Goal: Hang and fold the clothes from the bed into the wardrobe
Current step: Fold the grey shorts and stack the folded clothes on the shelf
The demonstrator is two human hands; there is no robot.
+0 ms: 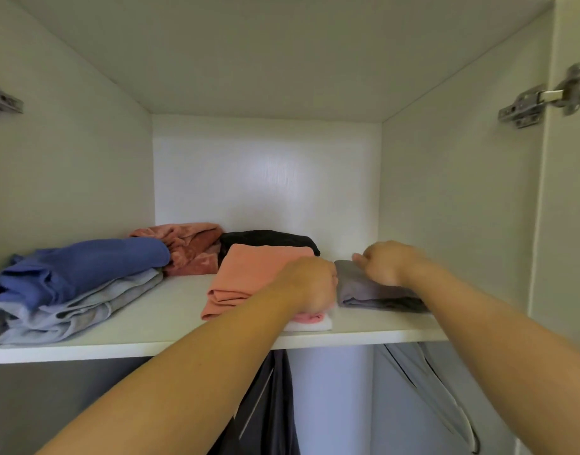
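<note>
On the left of the shelf (170,336) you have a blue garment (85,261) lying loose on a light grey pile (85,307). Behind them, against the back wall, are a pink velvet garment (190,247) and a black garment (269,239). In the middle lies a salmon folded garment (249,277).

Your left hand (310,284) is just beside it, over a small pink and white pile (311,321) at the front edge. The fingers are bent down and hidden behind the knuckles, so I cannot tell if they grip something or only press.

Your right hand (385,262) lies on the grey folded garment (364,290), which sits on the shelf near the right wall. Its fingers are curled on the top fold and hold it.

Under the shelf, a dark hanging garment (269,405) and a grey hanging garment (429,389) are on the rail side.

I judge that you are in the folding part of the task, putting the grey piece in its place. The next move asks you to push it square and flat, let it go without opening the folds, and then go to the bed for the next piece.
</note>
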